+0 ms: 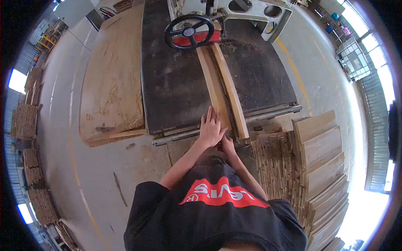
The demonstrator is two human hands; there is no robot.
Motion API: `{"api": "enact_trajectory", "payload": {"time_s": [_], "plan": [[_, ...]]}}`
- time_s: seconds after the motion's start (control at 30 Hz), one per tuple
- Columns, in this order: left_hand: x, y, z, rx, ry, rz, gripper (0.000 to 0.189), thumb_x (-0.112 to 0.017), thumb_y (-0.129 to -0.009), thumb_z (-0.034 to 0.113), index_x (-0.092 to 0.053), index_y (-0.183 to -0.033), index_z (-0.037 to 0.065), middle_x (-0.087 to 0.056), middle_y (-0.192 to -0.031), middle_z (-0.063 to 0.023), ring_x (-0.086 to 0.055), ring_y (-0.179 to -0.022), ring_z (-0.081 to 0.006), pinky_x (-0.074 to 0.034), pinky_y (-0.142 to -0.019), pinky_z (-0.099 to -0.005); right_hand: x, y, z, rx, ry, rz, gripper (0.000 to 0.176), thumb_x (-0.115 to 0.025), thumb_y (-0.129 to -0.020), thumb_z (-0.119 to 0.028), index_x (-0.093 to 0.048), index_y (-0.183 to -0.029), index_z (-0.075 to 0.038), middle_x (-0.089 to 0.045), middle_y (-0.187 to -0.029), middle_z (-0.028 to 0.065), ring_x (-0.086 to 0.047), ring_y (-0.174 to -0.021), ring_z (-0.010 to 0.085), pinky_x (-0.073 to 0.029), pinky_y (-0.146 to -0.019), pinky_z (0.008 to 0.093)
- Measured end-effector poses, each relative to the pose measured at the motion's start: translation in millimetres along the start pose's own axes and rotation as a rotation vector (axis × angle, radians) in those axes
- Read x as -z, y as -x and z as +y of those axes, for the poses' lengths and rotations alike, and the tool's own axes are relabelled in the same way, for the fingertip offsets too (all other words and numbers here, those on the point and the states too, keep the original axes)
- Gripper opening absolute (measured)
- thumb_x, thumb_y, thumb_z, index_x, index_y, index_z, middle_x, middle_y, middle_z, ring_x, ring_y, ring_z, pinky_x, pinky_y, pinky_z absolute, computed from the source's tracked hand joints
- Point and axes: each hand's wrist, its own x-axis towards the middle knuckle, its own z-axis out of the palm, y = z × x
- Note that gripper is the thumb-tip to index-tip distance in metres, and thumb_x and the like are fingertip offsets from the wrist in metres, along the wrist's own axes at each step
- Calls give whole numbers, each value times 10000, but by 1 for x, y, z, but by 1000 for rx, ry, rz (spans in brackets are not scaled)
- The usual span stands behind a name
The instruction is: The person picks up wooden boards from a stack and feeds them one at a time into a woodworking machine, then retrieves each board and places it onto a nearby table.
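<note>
A long wooden board (215, 85) lies on the dark machine table (173, 90), its far end at the machine below the black handwheel (189, 32). Beside it on the right runs a paler wooden strip (231, 92), with a narrow dark gap between them. My left hand (211, 129) rests flat on the near part of the board, fingers spread and pointing forward. At the board's near end is my right hand (228, 145), lower and to the right; its fingers are partly hidden at the board's end, and their grip cannot be made out.
A wooden side table (111, 83) with shavings stands left of the machine. Stacked boards (322, 154) are close on my right, beside the table's front rail (272, 113). More wood piles (26, 121) stand along the left wall. A scrap strip (120, 189) lies on the floor.
</note>
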Motion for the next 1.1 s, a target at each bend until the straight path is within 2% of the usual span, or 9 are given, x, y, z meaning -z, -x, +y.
{"api": "enact_trajectory", "payload": {"time_s": [0.17, 0.3, 0.4, 0.57, 0.67, 0.77, 0.93, 0.97, 1.1], "plan": [[12, -47, -20, 22, -47, 27, 855, -448, -1095, 559, -336, -1612, -112, -385, -1637, -340, -200, -1620, -444, -265, -1242, -651, -43, -37, -30, 157, -244, 123, 395, -643, -1071, -410, -704, -1199, -42, -744, -932, 44, -710, -738, 149, -535, -596, 303], [23, -78, -41, 36, -79, -47, 830, -389, -1110, 568, -369, -1610, -95, -440, -1612, -324, -198, -1625, -425, -251, -1253, -640, -62, -45, -75, 217, -124, 126, 409, -657, -1050, -326, -747, -1183, 50, -766, -1060, 105, -695, -868, 146, -550, -720, 342], [15, -97, -61, 65, 25, 11, 804, -348, -1120, 572, -377, -1626, -52, -446, -1622, -299, -203, -1626, -415, -240, -1259, -639, -74, -83, -70, 324, -36, 168, 400, -658, -1046, -335, -745, -1149, 41, -751, -979, 79, -666, -797, 123, -511, -637, 329], [50, -135, -77, 72, 61, -48, 703, -338, -1118, 571, -723, -1342, 28, -521, -1561, -301, -254, -1612, -408, -247, -1248, -671, -111, -81, -134, 195, -142, 133, 279, -676, -1024, -291, -760, -1026, -25, -707, -820, 63, -613, -579, 130, -413, -480, 317], [55, -156, -83, 78, -17, -114, 723, -354, -1104, 569, -765, -1257, -6, -617, -1472, -273, -301, -1583, -443, -278, -1217, -692, -108, -122, -129, 203, -238, 44, 285, -676, -1018, -252, -740, -1012, 26, -735, -850, 98, -705, -672, 186, -539, -543, 334], [37, -178, -105, 95, -64, -143, 773, -335, -1095, 603, -671, -1396, -23, -341, -1702, -269, -200, -1629, -421, -247, -1243, -672, -107, -112, -138, 178, -56, 49, 320, -626, -1048, -257, -752, -1017, 36, -762, -834, 105, -745, -690, 201, -596, -592, 355], [52, -210, -129, 143, -189, -119, 796, -368, -1104, 593, -402, -1615, -17, -306, -1712, -279, -199, -1632, -400, -332, -1211, -643, -82, -25, -159, 290, 166, -77, 364, -621, -1064, -345, -759, -1049, -9, -798, -909, 68, -771, -798, 169, -632, -710, 342], [40, -190, -86, 199, -159, -79, 805, -362, -1105, 606, -378, -1627, -7, -260, -1734, -267, -196, -1631, -405, -332, -1208, -653, -22, 24, -152, 333, 169, -82, 361, -626, -1064, -344, -759, -1058, -9, -799, -917, 65, -769, -827, 163, -628, -728, 339], [7, -204, -119, 184, -29, 68, 858, -388, -1091, 652, -325, -1655, 9, -188, -1760, -249, -175, -1623, -446, -290, -1246, -626, 30, 65, -142, 568, 310, 213, 367, -678, -1011, -371, -779, -1093, -28, -806, -979, 116, -775, -853, 242, -630, -783, 403]]}}
